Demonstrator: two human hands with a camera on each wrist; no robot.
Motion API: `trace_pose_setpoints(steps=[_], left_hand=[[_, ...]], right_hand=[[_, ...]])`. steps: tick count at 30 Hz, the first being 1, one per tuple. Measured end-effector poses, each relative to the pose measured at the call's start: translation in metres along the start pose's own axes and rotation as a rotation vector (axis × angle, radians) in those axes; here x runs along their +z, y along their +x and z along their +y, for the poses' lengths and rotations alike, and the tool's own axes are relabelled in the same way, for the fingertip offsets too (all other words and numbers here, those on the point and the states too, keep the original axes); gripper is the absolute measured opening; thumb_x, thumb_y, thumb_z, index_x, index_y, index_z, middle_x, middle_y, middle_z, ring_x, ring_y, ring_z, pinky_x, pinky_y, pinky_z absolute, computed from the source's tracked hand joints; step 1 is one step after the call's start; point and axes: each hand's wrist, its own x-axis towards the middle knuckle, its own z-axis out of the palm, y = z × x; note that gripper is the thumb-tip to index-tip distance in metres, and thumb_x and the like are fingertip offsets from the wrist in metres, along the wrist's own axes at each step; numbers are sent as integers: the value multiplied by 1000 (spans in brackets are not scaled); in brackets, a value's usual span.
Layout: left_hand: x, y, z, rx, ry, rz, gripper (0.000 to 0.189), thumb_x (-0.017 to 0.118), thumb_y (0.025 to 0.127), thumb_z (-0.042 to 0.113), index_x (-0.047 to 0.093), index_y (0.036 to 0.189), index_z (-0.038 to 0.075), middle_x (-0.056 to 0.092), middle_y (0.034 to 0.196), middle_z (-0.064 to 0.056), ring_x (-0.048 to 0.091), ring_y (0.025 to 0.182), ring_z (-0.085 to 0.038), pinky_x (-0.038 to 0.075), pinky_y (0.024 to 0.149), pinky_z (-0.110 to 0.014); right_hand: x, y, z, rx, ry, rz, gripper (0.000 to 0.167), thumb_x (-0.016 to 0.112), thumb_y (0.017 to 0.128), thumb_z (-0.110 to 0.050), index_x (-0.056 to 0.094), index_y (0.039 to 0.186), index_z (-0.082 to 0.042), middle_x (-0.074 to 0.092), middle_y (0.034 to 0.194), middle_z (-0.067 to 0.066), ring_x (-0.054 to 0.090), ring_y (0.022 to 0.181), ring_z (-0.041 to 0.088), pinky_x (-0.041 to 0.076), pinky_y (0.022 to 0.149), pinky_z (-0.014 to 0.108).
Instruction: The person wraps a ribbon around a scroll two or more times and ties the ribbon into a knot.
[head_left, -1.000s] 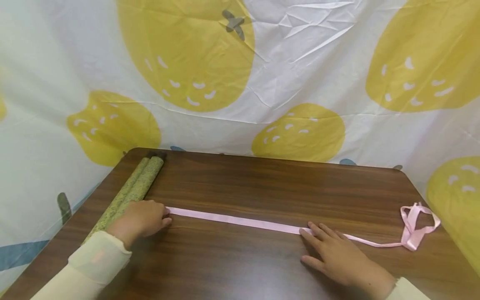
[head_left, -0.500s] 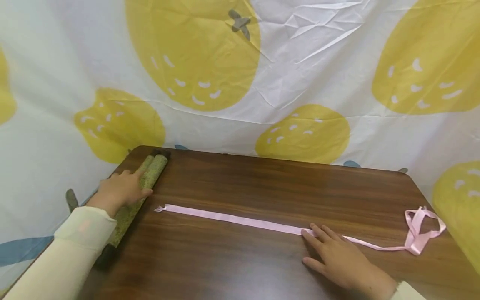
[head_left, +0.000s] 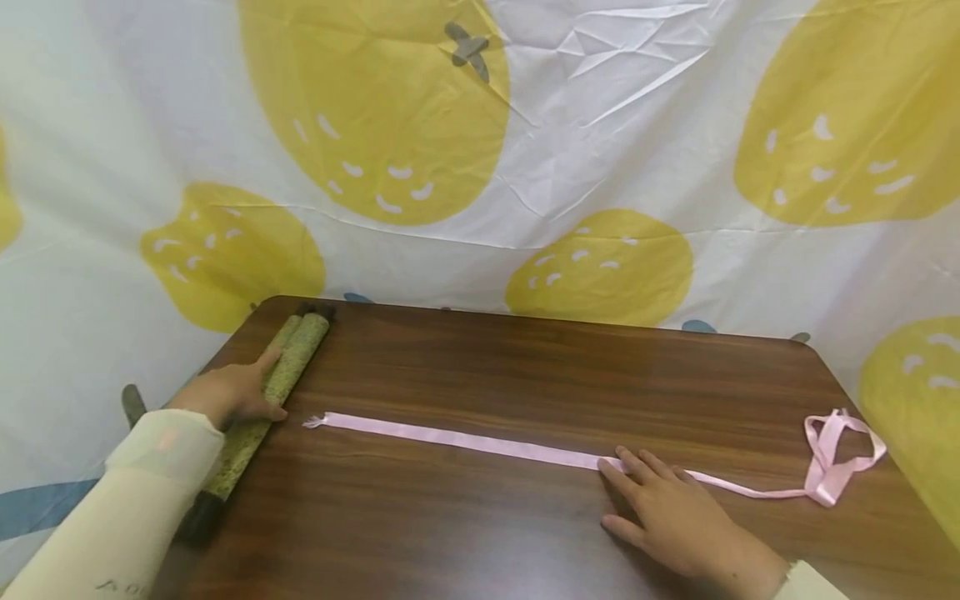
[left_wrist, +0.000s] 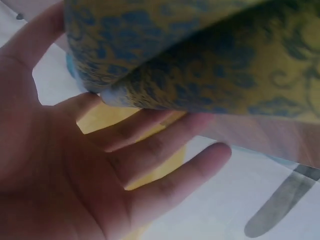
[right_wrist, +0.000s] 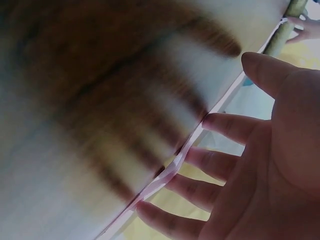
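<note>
A yellow-green patterned scroll (head_left: 300, 354), two rolls side by side with dark end knobs, lies along the table's left side. My left hand (head_left: 231, 393) is at the scroll, thumb on its near side and the other fingers across it. In the left wrist view, those fingers (left_wrist: 165, 192) look fairly straight, and some tips are hidden behind the blue floral fabric (left_wrist: 135, 45). A pink ribbon (head_left: 465, 439) stretches flat across the table, its frayed left end free. The fingertips of my right hand (head_left: 671, 517) rest on it, outstretched, as the right wrist view also shows.
The ribbon's remaining length lies in a loose looped bunch (head_left: 828, 475) near the right edge of the brown wooden table (head_left: 525, 367). Behind and beside the table hangs a white cloth (head_left: 420, 267) with a yellow fruit print.
My left hand has let go of the ribbon's left end and moved left onto the scroll, then slid slightly nearer along it. My right hand has stayed on the ribbon.
</note>
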Motion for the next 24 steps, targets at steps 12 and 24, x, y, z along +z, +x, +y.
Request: trace_pose_setpoints(steps=[12,24], left_hand=[[6,1,-9,62,-74,-49,127,79,81,46,-14,156,3,37,140,-47,50,119,-60,44,90,-69],[17,0,-10,121,-37,72,117,72,83,54,-5,159,11,40,136,-50,47,117,-67,43,88,-73]], right_hand=[[-3,-1,-1,27,33,-40,68,57,94,-58,48,148,-19,46,154,15,44,139,42,38,102,71],[-2,-3,-2,21,25,-44,70,55,94,-60,48,149,-17,45,154,16,44,139,43,36,103,72]])
